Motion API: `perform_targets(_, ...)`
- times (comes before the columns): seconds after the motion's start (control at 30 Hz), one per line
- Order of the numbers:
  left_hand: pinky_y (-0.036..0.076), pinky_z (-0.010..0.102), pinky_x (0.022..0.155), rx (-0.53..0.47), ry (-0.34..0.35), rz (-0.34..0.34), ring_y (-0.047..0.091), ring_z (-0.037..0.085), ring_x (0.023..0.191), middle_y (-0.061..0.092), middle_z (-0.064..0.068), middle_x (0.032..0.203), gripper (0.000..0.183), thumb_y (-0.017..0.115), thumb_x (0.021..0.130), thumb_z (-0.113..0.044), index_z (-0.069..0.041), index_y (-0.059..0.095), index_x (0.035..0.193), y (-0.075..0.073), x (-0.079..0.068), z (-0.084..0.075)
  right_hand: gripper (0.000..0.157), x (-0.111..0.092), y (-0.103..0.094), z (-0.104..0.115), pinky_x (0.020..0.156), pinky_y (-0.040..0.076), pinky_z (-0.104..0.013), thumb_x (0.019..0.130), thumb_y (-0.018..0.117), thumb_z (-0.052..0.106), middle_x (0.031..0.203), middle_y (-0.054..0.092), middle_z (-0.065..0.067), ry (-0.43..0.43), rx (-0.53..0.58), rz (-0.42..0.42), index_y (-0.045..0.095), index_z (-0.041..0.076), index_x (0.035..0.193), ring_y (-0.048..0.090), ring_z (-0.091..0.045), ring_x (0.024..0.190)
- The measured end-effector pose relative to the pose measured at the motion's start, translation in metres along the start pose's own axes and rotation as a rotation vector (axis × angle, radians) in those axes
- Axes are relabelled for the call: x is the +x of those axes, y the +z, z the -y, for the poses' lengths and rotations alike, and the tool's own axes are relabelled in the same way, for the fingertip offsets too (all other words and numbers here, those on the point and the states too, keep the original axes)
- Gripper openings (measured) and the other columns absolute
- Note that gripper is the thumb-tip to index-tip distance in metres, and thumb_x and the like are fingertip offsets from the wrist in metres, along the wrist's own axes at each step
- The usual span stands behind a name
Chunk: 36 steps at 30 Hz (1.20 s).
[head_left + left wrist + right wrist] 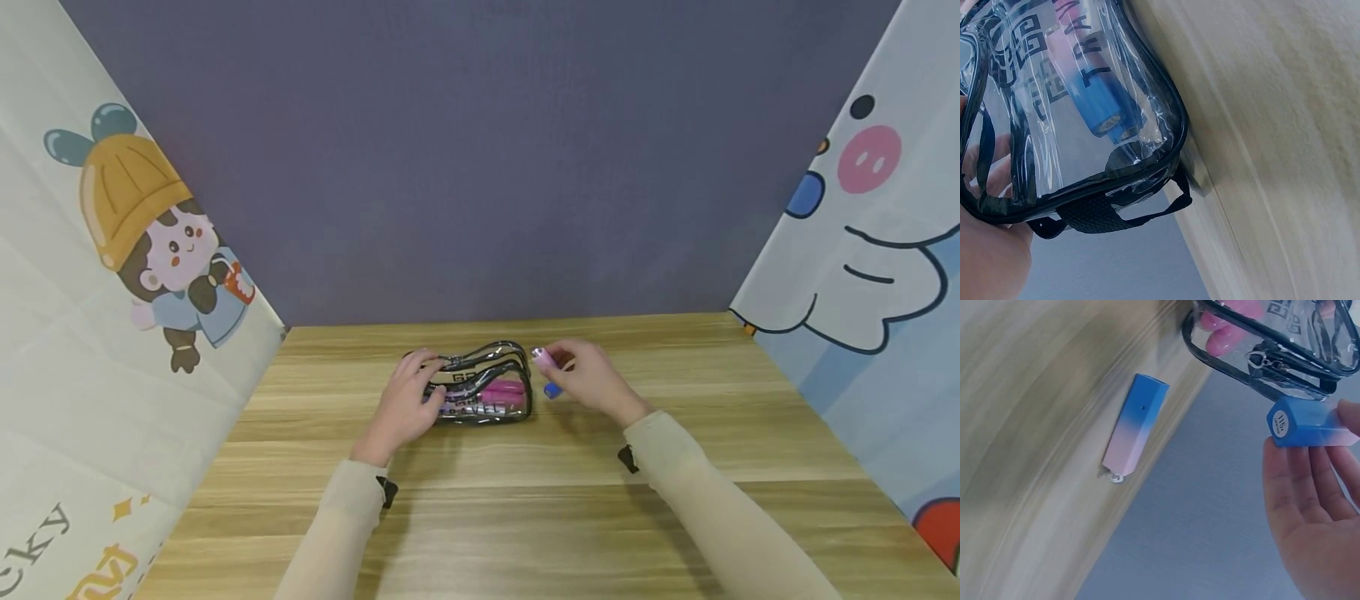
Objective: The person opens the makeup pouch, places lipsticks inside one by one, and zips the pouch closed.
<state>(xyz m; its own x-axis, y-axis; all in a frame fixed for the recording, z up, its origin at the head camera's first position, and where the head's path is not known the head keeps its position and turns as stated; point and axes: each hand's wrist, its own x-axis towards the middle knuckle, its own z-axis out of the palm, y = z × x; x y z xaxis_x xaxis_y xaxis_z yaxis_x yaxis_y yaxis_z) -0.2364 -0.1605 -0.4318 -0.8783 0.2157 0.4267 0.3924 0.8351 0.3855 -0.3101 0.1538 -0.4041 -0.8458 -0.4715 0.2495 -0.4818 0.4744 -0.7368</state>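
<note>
A clear plastic zip pouch [491,408] with black trim and printed letters lies on the table. My left hand [405,400] holds its open side by the trim, some fingers showing through the plastic in the left wrist view. Inside are pink rounded items [1229,339] and blue-and-pink tubes [1094,106]. Just right of the pouch, my right hand [588,377] pinches a faceted blue-and-pink lipstick tube [1300,424] with a round label on its blue end, raised above the table. A similar lipstick tube [1136,425] lies on the table below that hand.
The wood-grain table [525,517] runs back to a dark purple-grey panel [510,167]. White cloths with cartoon prints hang at the left [75,333] and right [900,275]. A black strap loop [1110,215] sits at one end of the pouch.
</note>
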Motion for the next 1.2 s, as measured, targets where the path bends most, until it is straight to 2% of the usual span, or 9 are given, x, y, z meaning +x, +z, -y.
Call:
perform_targets(0.23, 0.029, 0.050, 0.120, 0.007, 0.013, -0.013, 0.038, 0.036, 0.142, 0.053, 0.018, 0.143, 0.048, 0.054, 0.092, -0.018, 0.005, 0.062, 0.133, -0.001, 0.000, -0.001, 0.032, 0.002, -0.001, 0.007, 0.081, 0.059, -0.039, 0.097, 0.071, 0.027, 0.102, 0.071, -0.006, -0.023, 0.020, -0.036, 0.071, 0.001, 0.116, 0.068, -0.021, 0.092)
perform_targets(0.5, 0.029, 0.048, 0.120, 0.018, 0.014, -0.009, 0.039, 0.036, 0.141, 0.053, 0.016, 0.143, 0.049, 0.056, 0.090, -0.017, 0.006, 0.061, 0.133, -0.002, 0.000, -0.002, 0.030, 0.003, -0.002, 0.019, 0.080, 0.060, -0.037, 0.096, 0.071, 0.024, 0.101, 0.070, -0.007, -0.064, 0.036, -0.045, 0.071, 0.001, 0.116, 0.068, -0.021, 0.090)
perform_targets(0.93, 0.030, 0.048, 0.120, 0.020, 0.009, -0.005, 0.039, 0.036, 0.141, 0.053, 0.017, 0.143, 0.049, 0.056, 0.090, -0.017, 0.005, 0.061, 0.133, -0.003, 0.000, -0.003, 0.029, 0.005, 0.001, 0.034, 0.083, 0.059, -0.037, 0.096, 0.072, 0.024, 0.100, 0.070, -0.006, 0.006, 0.080, -0.047, 0.070, 0.004, 0.117, 0.068, -0.021, 0.091)
perform_targets(1.2, 0.029, 0.049, 0.120, 0.018, -0.007, 0.005, 0.037, 0.036, 0.143, 0.052, 0.017, 0.144, 0.050, 0.056, 0.090, -0.016, 0.006, 0.061, 0.134, -0.005, -0.001, -0.005, 0.030, 0.009, 0.005, 0.040, 0.082, 0.059, -0.037, 0.096, 0.072, 0.026, 0.100, 0.071, -0.005, -0.017, 0.101, -0.063, 0.071, 0.005, 0.116, 0.068, -0.024, 0.090)
